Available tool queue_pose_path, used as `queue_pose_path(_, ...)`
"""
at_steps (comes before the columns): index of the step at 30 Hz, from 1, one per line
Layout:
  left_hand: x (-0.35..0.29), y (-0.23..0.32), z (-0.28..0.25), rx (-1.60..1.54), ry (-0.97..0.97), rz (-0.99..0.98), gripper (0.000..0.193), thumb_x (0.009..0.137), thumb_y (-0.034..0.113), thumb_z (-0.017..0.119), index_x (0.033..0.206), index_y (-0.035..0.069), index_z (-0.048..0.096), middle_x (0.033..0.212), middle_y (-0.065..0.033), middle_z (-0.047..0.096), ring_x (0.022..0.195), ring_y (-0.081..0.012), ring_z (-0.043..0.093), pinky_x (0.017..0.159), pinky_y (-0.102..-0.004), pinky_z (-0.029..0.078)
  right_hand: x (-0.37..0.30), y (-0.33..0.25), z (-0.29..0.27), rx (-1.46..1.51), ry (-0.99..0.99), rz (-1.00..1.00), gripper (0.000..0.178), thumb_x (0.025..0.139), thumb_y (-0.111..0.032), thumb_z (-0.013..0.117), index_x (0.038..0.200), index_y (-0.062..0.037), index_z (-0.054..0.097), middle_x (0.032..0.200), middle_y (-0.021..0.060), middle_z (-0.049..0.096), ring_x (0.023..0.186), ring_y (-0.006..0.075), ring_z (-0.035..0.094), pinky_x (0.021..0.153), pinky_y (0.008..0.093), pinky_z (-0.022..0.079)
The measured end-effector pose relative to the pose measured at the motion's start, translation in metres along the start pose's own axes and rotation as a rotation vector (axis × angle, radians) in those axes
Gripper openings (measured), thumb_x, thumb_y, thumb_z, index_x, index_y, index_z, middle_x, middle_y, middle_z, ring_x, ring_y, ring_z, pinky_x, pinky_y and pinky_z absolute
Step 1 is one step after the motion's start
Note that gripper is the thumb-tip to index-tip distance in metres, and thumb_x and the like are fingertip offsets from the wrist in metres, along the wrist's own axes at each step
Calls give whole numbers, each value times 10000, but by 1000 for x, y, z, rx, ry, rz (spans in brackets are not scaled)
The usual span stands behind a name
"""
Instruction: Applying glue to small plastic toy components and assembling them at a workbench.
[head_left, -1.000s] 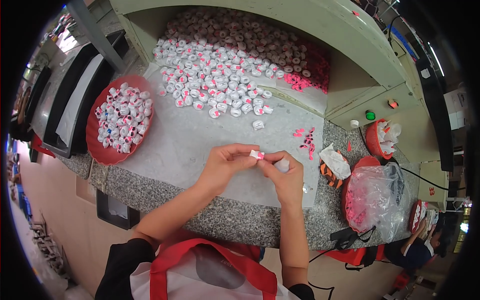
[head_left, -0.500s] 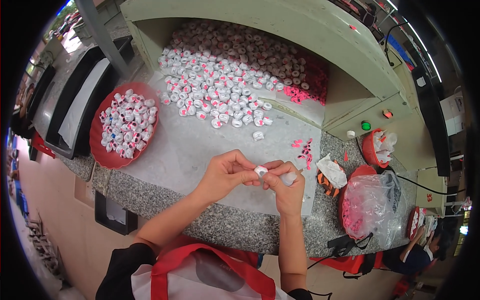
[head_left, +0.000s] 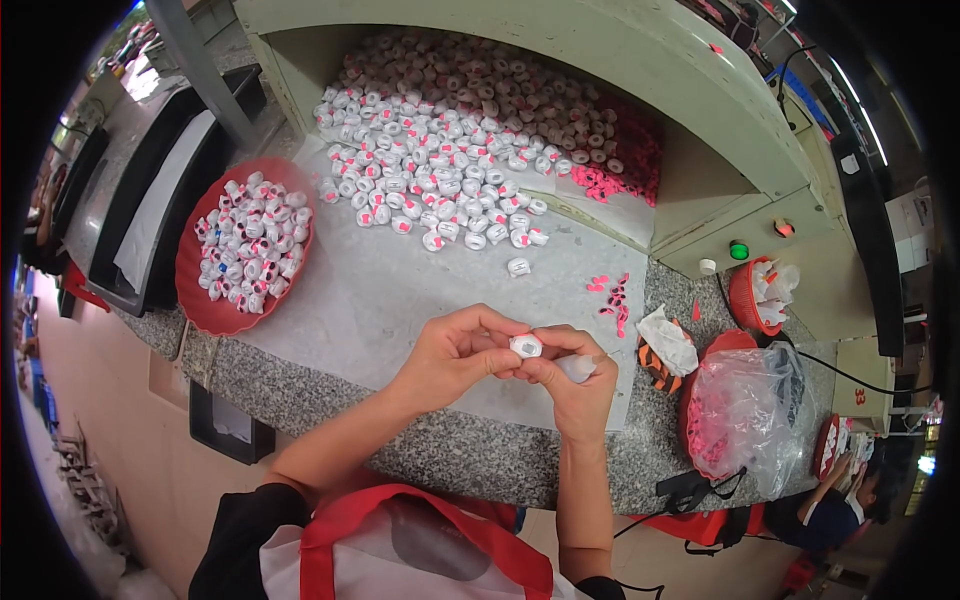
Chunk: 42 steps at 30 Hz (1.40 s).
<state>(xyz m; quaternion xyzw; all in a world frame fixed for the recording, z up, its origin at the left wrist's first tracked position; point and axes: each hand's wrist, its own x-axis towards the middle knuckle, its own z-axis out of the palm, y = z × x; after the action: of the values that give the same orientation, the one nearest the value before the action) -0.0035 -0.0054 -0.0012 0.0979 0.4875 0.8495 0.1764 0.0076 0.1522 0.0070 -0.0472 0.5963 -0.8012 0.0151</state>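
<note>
Between the fingertips of my left hand (head_left: 455, 352) and my right hand (head_left: 578, 395) is a small white rounded plastic part (head_left: 525, 346). Both hands are closed on it, just above the paper sheet. A translucent whitish object (head_left: 577, 368), perhaps a small squeeze bottle, is also tucked in my right hand; its far end is hidden by my fingers. Beyond my hands one loose white part (head_left: 518, 267) lies apart from a large heap of similar white parts with pink bits (head_left: 430, 170). Small pink and black pieces (head_left: 617, 305) are scattered to the right.
A red bowl (head_left: 190, 290) of white parts with dark marks stands left. A pale green metal housing (head_left: 640, 60) arches over the heap. On the right are a red basket (head_left: 740, 300), a crumpled wrapper (head_left: 668, 345) and a plastic bag (head_left: 760, 400) over a red bowl. A co-worker (head_left: 830, 510) sits far right.
The white part has turned between my fingertips, now showing a greyish squarish area. My right fingers have shifted slightly around it, while the heap and bowls stay as they were.
</note>
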Motion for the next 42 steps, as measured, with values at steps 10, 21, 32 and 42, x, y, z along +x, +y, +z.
queue_pose_path(10,6,-14,-13,-10,99,-55,223,798,-8,544,1020,-30,536,900,-121,601,777,-160,600,665,-248,502,9,23,0,-66,87,162,201,703,23,632,896,36,578,785,101,605,617,128,564,536,222,455)
queue_pose_path(21,-4,4,-3,-29,-9,103,216,809,-9,527,1022,-41,515,859,-121,607,755,-181,615,689,-263,508,4,11,10,41,96,-24,178,693,56,633,850,26,554,835,132,592,623,139,564,533,227,471)
queue_pose_path(32,-14,19,-24,307,239,155,151,785,-6,567,934,-25,553,876,-107,613,743,-133,600,644,-228,485,1,18,27,-28,168,53,150,711,0,640,825,13,543,850,131,598,588,129,549,525,232,456)
queue_pose_path(42,-22,78,-109,1678,997,543,230,685,89,627,914,81,605,876,-96,530,731,-247,554,614,-348,463,2,11,25,-164,205,106,259,737,-3,596,969,-8,478,839,79,544,581,124,512,544,245,429)
